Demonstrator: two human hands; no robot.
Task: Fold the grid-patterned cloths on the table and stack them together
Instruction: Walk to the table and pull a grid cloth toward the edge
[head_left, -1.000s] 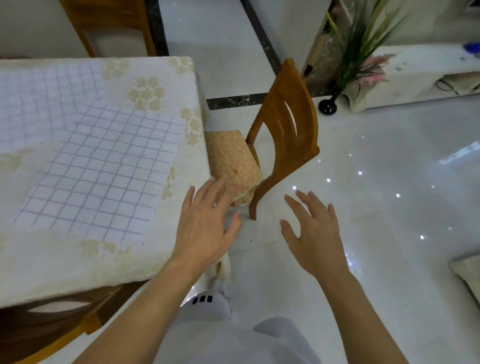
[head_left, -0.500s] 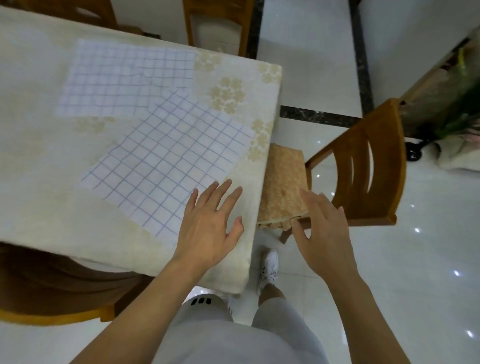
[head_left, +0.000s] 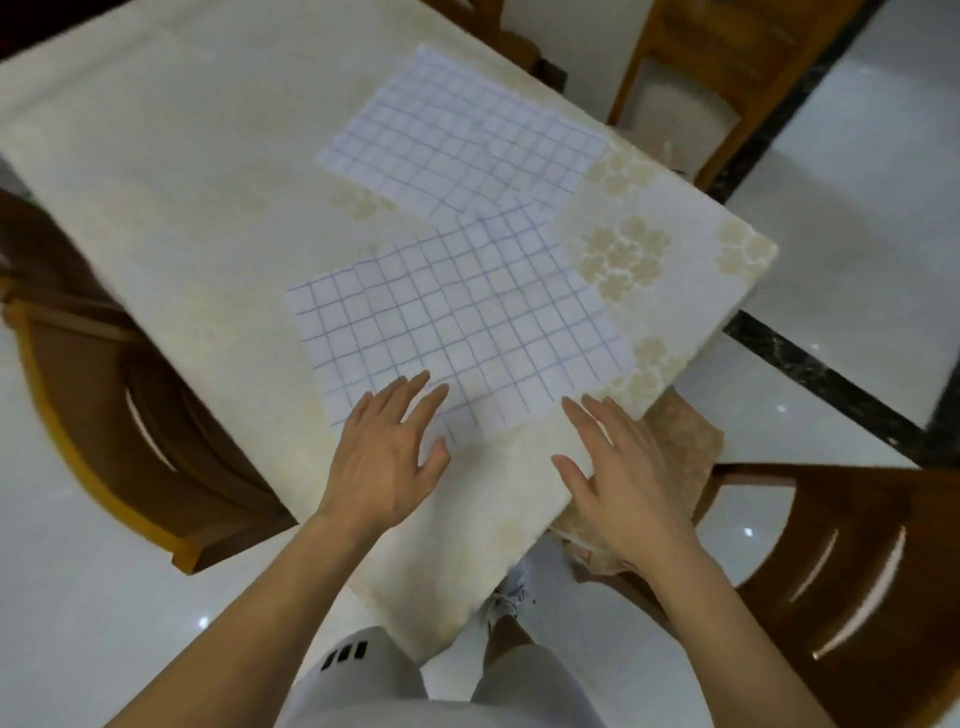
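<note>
Two hands reach for the near cloth

Left hand (head_left: 387, 457) and right hand (head_left: 623, 483), fingers straight, hold nothing; near cloth (head_left: 457, 317) lies mid-frame, far cloth (head_left: 462, 140) above it. Thin, limp; best pinched at corners.

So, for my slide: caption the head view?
Both open hands reach the nearer of two flat grid-patterned cloths.

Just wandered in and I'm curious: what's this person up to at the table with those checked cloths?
A person is about to fold two grid-patterned cloths lying flat on the table. The near cloth overlaps a corner of the far cloth; neither is folded yet. The left hand is open, its fingers reaching over the near cloth's front edge. The right hand is open too, over the table's edge beside that cloth, holding nothing. Wooden chairs stand around.
</note>
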